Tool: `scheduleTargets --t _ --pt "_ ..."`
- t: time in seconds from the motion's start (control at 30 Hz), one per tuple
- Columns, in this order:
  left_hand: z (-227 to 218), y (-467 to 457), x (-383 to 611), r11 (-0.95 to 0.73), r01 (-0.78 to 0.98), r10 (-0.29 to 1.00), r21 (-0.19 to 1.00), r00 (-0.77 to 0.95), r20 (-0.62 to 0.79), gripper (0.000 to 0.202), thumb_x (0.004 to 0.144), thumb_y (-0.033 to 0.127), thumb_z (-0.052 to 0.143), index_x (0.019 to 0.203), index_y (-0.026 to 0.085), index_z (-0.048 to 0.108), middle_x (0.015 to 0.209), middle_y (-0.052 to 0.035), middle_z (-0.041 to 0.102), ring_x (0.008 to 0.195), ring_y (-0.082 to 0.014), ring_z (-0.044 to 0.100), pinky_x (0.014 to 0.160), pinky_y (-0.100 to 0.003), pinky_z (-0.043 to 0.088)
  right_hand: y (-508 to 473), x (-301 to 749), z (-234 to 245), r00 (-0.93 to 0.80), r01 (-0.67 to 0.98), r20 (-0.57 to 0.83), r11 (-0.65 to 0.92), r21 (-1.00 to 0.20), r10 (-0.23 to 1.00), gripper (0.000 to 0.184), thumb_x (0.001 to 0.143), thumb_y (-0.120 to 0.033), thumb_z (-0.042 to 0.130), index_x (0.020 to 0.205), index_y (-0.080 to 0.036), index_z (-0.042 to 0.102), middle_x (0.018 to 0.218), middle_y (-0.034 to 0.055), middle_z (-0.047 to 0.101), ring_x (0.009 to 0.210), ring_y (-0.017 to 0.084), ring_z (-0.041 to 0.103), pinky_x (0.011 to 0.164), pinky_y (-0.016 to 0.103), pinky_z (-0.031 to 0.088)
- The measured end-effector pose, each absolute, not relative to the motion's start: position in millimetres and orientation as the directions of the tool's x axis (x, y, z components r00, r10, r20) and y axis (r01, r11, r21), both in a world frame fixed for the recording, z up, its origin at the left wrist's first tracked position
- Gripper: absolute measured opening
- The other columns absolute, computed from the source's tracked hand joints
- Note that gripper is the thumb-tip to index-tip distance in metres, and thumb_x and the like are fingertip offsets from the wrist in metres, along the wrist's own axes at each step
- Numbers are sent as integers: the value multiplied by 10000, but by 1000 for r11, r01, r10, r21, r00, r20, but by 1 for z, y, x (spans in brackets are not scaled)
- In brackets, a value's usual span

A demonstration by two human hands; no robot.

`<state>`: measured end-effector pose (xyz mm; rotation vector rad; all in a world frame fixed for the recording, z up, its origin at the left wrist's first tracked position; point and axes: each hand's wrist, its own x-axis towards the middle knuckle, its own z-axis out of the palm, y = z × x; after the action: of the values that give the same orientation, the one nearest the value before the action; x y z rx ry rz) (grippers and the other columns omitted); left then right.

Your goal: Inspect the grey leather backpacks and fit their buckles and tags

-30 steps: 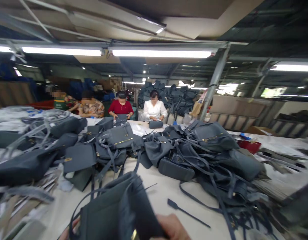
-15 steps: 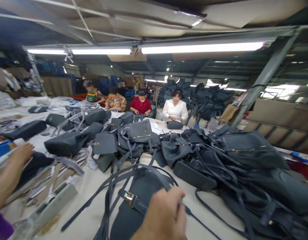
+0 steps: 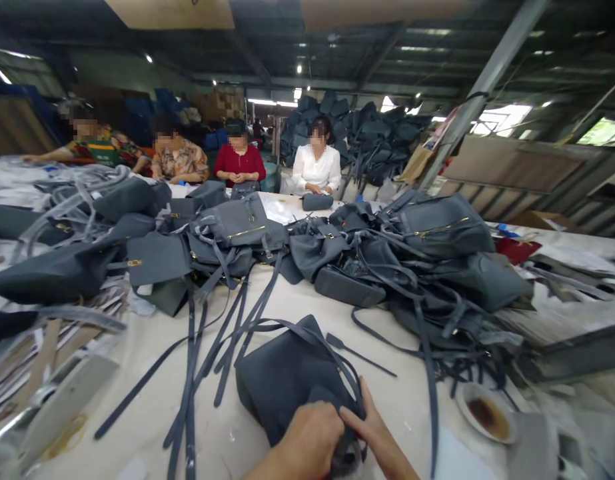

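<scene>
A dark blue-grey leather-look bag (image 3: 282,373) lies on the table right in front of me, its thin strap looped over the top. My left hand (image 3: 314,430) is closed in a fist on the near part of the bag, the gripped material mostly hidden under the fingers. At the bag's right edge, my right hand (image 3: 370,423) has its thumb and fingers around the material beside the strap. Both hands are close together. Long loose straps (image 3: 190,393) trail over the table to the left of this bag.
A heap of similar bags (image 3: 337,253) stretches across the table beyond. Brown and white strips (image 3: 42,353) and a grey block-like object (image 3: 70,407) lie left. A bowl with brown residue (image 3: 487,413) stands at right. Several co-workers sit opposite, including one in a white blouse (image 3: 316,167).
My left hand has come from the far left onto the bag beside my right hand. The bag has turned, and its buckle no longer shows. My view has tilted down and swung right.
</scene>
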<state>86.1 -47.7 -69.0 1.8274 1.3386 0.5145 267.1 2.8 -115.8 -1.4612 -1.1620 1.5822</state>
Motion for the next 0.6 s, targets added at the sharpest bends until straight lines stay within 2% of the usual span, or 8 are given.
scheduleTargets --t 0.07,0.13,0.2,0.27,0.4,0.47,0.53,0.6 --pt "-57 -47 63 50 718 979 695 103 -176 210 766 246 570 957 187 632 1109 -147 584 1076 -341 473 963 -479 323 4 265 -128 -142 193 -337 -308 -932 931 1218 525 -417 844 1504 -149 171 1381 171 542 1280 332 493 1055 443 385" --pt "-50 -46 43 209 734 960 646 -26 -280 272 661 275 692 904 168 633 1091 -156 592 1100 -368 458 975 -496 306 10 262 -130 -213 205 -330 -289 -935 919 1173 543 -376 824 1501 -139 189 1367 162 559 1245 329 526 1056 438 385" --pt "-51 -45 31 282 700 926 656 -20 -377 223 587 302 759 697 187 603 883 -123 620 1036 -372 502 941 -482 335 23 258 -121 -282 193 -301 -254 -948 911 1014 592 -347 785 1465 -152 309 1320 128 606 1210 322 555 1044 446 394" --pt "-54 -46 28 335 647 896 685 5 -443 313 598 339 753 515 213 479 651 -58 548 913 -341 555 873 -445 374 40 251 -104 -331 208 -249 -187 -960 910 887 601 -307 773 1406 -162 429 1302 111 625 1214 326 547 1059 470 371" --pt "-44 -49 35 455 467 816 758 122 -565 390 676 481 659 512 219 423 505 29 391 551 -189 485 594 -333 395 83 227 -60 -372 232 -145 -60 -971 917 757 523 -230 812 1252 -192 611 1311 96 626 1264 333 499 1109 489 294" --pt "-26 -53 40 501 271 802 822 213 -559 409 688 584 614 619 212 458 531 39 413 476 -125 388 487 -270 332 104 215 -36 -362 213 -99 -21 -977 927 684 517 -224 820 1182 -206 661 1270 80 655 1227 316 534 1097 465 318" --pt "-6 -57 45 506 -105 842 856 277 -464 471 655 635 652 695 205 463 553 41 443 460 -90 340 447 -229 265 115 208 -9 -319 185 -36 25 -982 947 615 579 -271 800 1175 -216 659 1264 67 653 1197 285 553 1059 424 370" --pt "11 -62 47 439 -487 897 755 276 -344 502 609 591 755 714 195 465 533 48 448 442 -64 313 435 -207 213 109 211 19 -218 167 34 71 -983 975 479 684 -354 740 1136 -214 666 1199 61 673 1114 248 590 978 375 438"
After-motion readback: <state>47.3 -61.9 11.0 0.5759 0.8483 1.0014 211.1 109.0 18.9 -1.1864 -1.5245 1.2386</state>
